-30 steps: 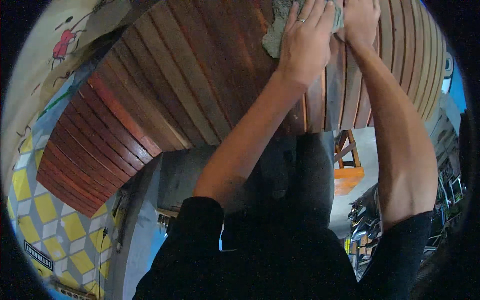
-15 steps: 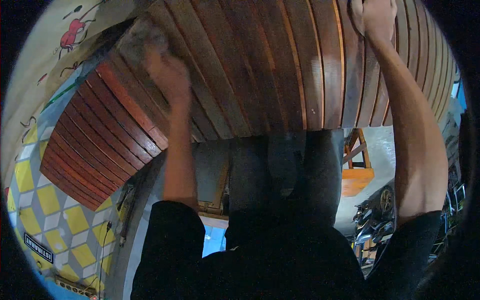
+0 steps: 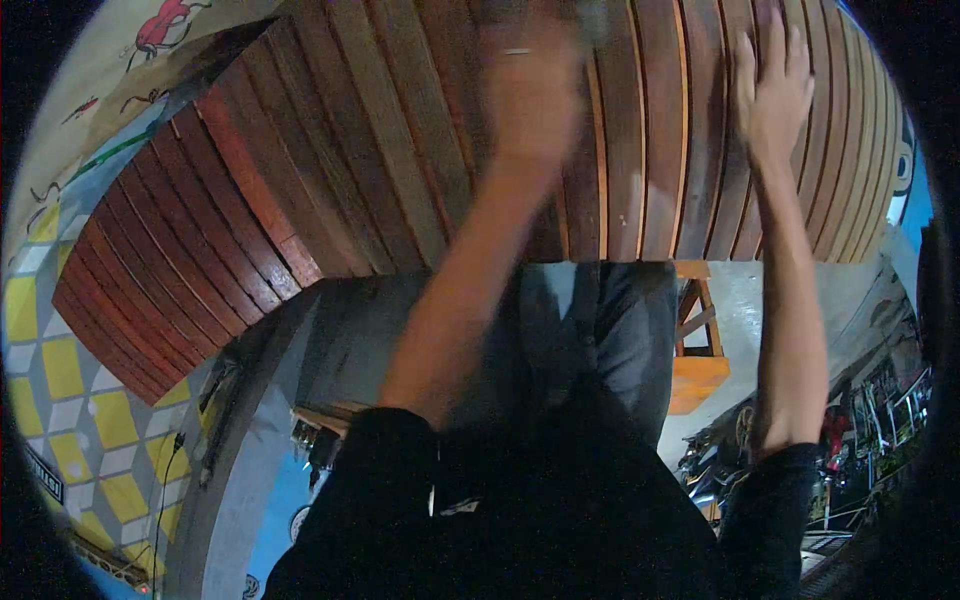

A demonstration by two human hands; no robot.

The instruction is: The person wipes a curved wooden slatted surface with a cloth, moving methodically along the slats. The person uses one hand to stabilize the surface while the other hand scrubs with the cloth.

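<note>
A long top of brown wooden slats (image 3: pixel 400 130) with narrow gaps spans the upper part of the head view. Over its middle slats is my left hand (image 3: pixel 535 100), smeared by motion. Its fingers are blurred, so whether it holds anything cannot be made out. Farther right, my right hand (image 3: pixel 776 100) lies on the slats with its fingers spread and nothing visible in it.
At the left, a redder slatted section (image 3: pixel 180 250) meets the brown slats at an angle. Beyond it stands a wall with yellow and white tiles (image 3: pixel 115 420), where a dark cable (image 3: pixel 165 490) hangs. An orange-brown wooden stool (image 3: pixel 700 375) stands below the top, right of my legs.
My left hand has swept right across the slats, from near the left end to the middle. My right hand has come a little nearer, its fingers now spread. The view has shifted slightly.
</note>
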